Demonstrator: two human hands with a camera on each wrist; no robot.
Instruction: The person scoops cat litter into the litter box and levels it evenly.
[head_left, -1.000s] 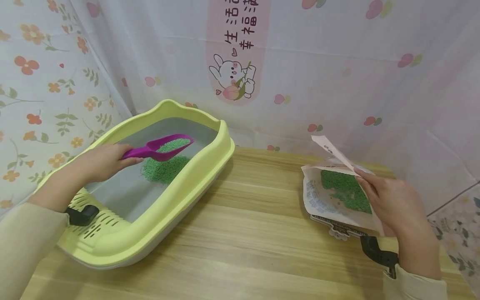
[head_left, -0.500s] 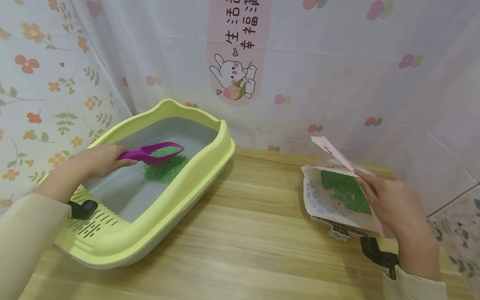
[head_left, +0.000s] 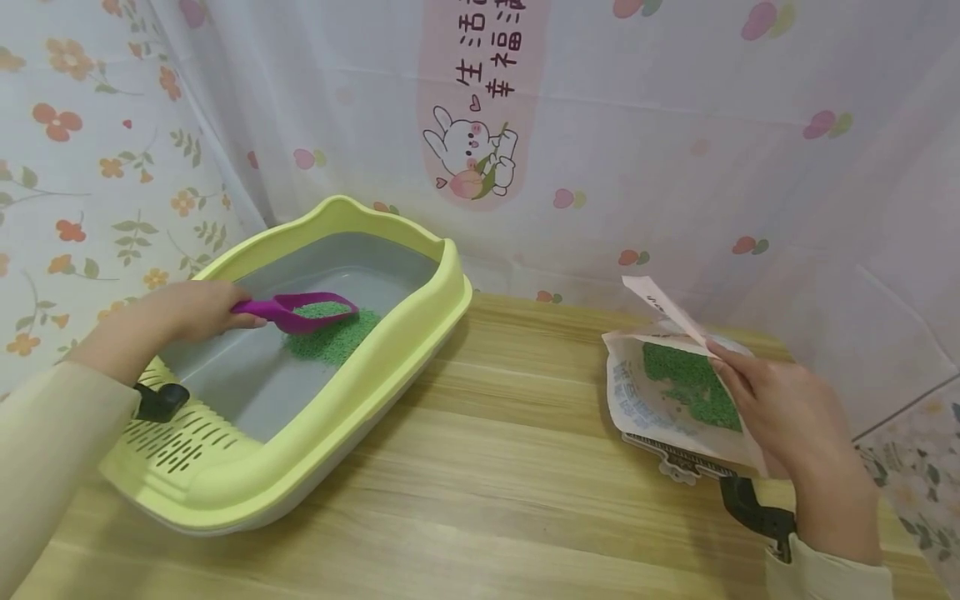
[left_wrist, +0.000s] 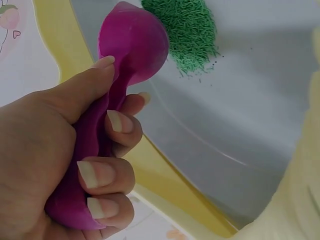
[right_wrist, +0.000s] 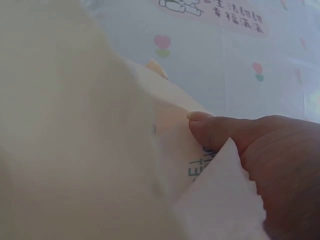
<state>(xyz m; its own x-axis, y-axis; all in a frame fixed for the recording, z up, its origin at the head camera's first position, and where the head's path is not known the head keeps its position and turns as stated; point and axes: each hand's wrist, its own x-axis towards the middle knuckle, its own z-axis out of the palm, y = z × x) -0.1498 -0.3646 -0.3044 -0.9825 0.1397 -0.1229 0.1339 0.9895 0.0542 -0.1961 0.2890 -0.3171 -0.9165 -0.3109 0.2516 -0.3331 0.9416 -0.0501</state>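
My left hand (head_left: 198,310) grips the handle of a purple scoop (head_left: 288,319), its fingers curled round it in the left wrist view. Green pellets fill the scoop's bowl, which is over a heap of green pellet litter (head_left: 337,340) inside the yellow-rimmed litter box (head_left: 360,417). Whether the bowl touches the heap, I cannot tell. On the right, my right hand (head_left: 783,408) pinches the upper edge of an open paper bag (head_left: 626,392). More green pellets (head_left: 678,367) lie inside that bag. In the right wrist view, the thumb (right_wrist: 210,131) presses on the paper.
Wooden tabletop (head_left: 510,433) lies between the box and the bag. A slotted step (head_left: 168,442) forms the box's near end. Printed curtains (head_left: 637,150) hang behind and at the sides. Black camera mounts are strapped to both wrists.
My left hand has drawn the loaded scoop a little left and down, toward the pellet heap. The right hand keeps its hold on the bag with hardly any movement.
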